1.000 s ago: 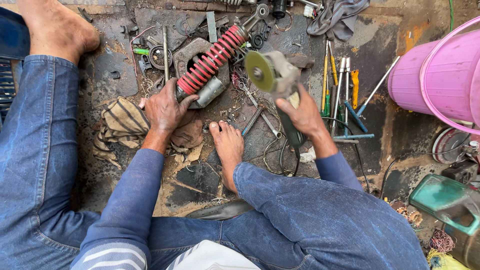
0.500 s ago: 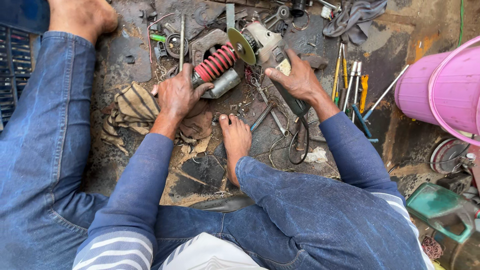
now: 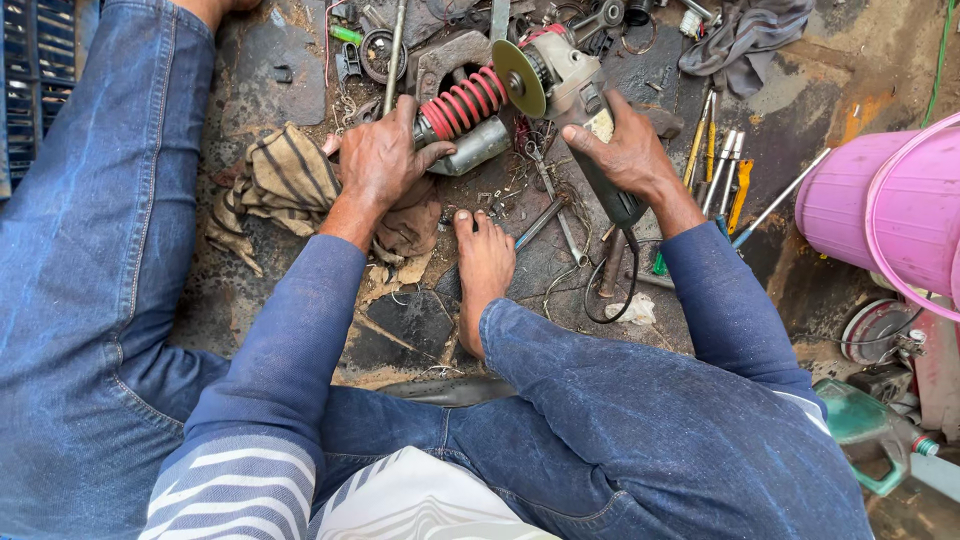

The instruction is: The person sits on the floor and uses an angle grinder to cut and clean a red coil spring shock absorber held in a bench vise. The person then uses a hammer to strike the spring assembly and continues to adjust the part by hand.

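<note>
A pink bucket (image 3: 890, 215) stands well right of the shock absorber (image 3: 462, 108), which lies on the grimy floor (image 3: 280, 70). A striped rag (image 3: 285, 180) lies just left of it. The right hand (image 3: 630, 150) is clamped on a grinder (image 3: 570, 85), its disc (image 3: 518, 78) touching the red spring. The left hand (image 3: 378, 160) grips the shock's lower end.

The floor (image 3: 800, 150) was dark, grimy and stained with oil and rust, cracked in places. A pink bucket (image 3: 880, 210) stood at the right edge, with a grey rag (image 3: 745, 35) lying above it. Screwdrivers (image 3: 722, 170) lay near the bucket. A striped cloth (image 3: 280, 185) was crumpled on the ground. A blue crate (image 3: 35, 80) showed at the left. Daylight was even and soft.
</note>
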